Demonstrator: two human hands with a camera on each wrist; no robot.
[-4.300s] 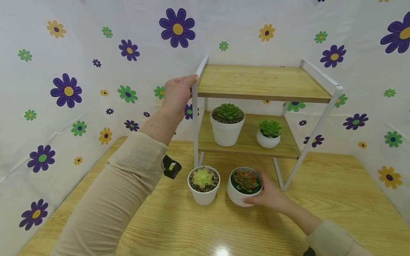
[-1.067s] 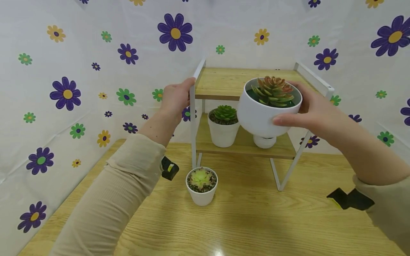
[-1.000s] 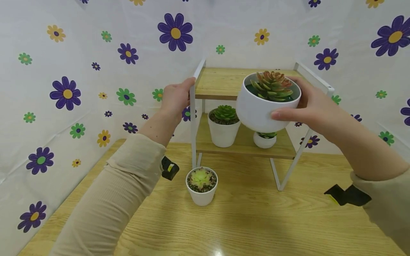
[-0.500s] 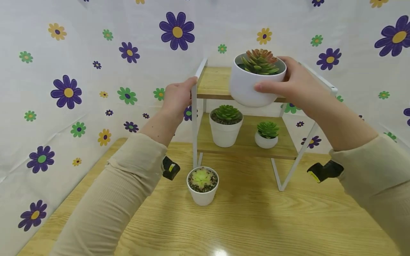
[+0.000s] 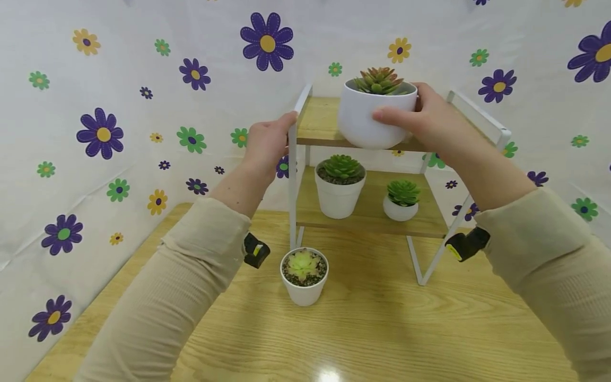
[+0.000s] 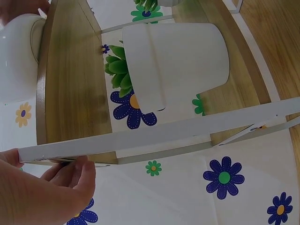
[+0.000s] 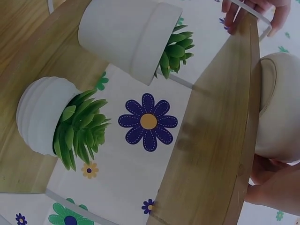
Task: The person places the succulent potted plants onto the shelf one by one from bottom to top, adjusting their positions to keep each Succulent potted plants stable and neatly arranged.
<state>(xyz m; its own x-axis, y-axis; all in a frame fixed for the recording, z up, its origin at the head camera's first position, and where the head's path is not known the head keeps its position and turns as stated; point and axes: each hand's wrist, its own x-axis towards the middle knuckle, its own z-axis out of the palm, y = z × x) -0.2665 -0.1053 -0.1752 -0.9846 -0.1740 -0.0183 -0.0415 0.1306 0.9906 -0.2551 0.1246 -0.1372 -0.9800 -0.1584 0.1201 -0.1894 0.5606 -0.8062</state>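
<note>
My right hand (image 5: 436,119) grips a round white pot (image 5: 365,119) holding a red-tipped succulent (image 5: 379,80), thumb across its front. The pot is at the front edge of the upper board (image 5: 321,119) of a two-tier shelf; whether its base touches the wood, I cannot tell. At the shelf's upper left corner, my left hand (image 5: 266,142) holds the pale metal frame (image 5: 293,185); in the left wrist view its fingers (image 6: 86,180) curl behind the bar. On the lower board stand a larger potted green succulent (image 5: 340,193) and a smaller one (image 5: 401,207).
A white pot with a yellow-green succulent (image 5: 304,278) stands on the wooden table (image 5: 382,329), in front of the shelf's left leg. Behind hangs a white flower-patterned cloth (image 5: 143,69). Black wrist devices (image 5: 468,244) sit under both cuffs.
My right hand has lifted the round pot from the table beside the yellow-green succulent, up and then leftward and away to the upper board. The left hand keeps its hold on the frame.
</note>
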